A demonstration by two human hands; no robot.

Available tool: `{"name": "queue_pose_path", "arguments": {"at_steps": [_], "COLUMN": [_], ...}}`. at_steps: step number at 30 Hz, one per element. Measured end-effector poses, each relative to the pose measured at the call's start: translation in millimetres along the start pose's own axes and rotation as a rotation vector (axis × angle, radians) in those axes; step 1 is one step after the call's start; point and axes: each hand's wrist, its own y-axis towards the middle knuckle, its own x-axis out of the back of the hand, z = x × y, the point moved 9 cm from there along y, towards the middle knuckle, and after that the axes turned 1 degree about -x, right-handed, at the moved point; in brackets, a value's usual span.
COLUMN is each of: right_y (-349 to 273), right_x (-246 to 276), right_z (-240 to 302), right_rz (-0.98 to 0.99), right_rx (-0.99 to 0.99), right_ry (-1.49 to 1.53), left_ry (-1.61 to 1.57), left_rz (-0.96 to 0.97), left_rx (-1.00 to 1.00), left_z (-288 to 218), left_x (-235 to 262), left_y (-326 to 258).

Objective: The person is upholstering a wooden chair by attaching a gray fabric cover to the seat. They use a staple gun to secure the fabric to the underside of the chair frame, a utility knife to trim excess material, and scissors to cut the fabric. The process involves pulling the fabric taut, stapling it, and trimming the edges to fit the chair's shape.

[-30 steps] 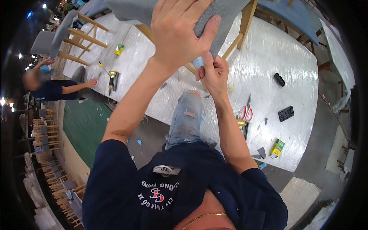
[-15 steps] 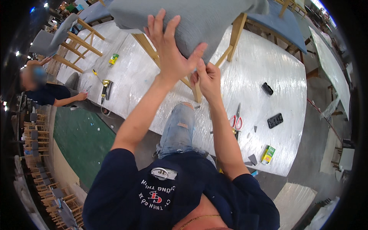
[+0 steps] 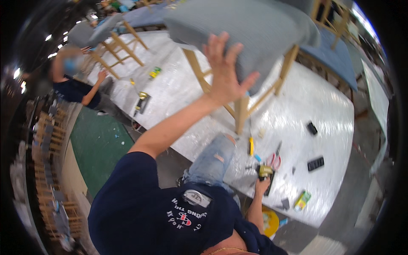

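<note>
Seen from the head camera, looking down, one person in a dark blue shirt and torn jeans is standing at a long counter wrapped in shiny clear plastic.

The left hand is reaching up with fingers spread wide, the palm pressing flat against the side of a grey cushioned seat. That seat belongs to a chair standing on the counter, just ahead of the person. Its fabric is plain grey and smooth, and three of its pale wooden legs are showing beneath the padding.

The right hand is hanging low at the near edge of the counter, fingers curling around the grip of a yellow and black power tool.

Lying on the counter near that tool are one pair of red-handled scissors, one yellow-handled tool, two small black blocks and one green and yellow box.

Farther left, a second power tool is lying on the counter. One other person is leaning in there, beside another wooden chair frame.
</note>
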Motion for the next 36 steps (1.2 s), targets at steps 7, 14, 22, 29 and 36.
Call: {"name": "queue_pose_path", "arguments": {"at_steps": [7, 14, 22, 29, 36], "right_y": [8, -31, -73, -82, -87], "right_x": [0, 70, 258, 304, 309], "right_z": [30, 105, 378, 492, 512], "right_rz": [0.061, 0.214, 0.187, 0.201, 0.118], "right_rx": [0.108, 0.043, 0.57, 0.842, 0.958], "right_ry": [0.18, 0.882, 0.796, 0.984, 0.923], "left_ry": [0.055, 0.024, -0.003, 0.009, 0.005], "left_rz": [0.068, 0.021, -0.025, 0.059, 0.061], "left_rx": [0.051, 0.058, -0.097, -0.098, -0.073], "left_z": [6, 6, 0, -3, -5], "left_x": [14, 2, 6, 4, 7], "left_y": [-3, -8, -5, -1, 0]}}
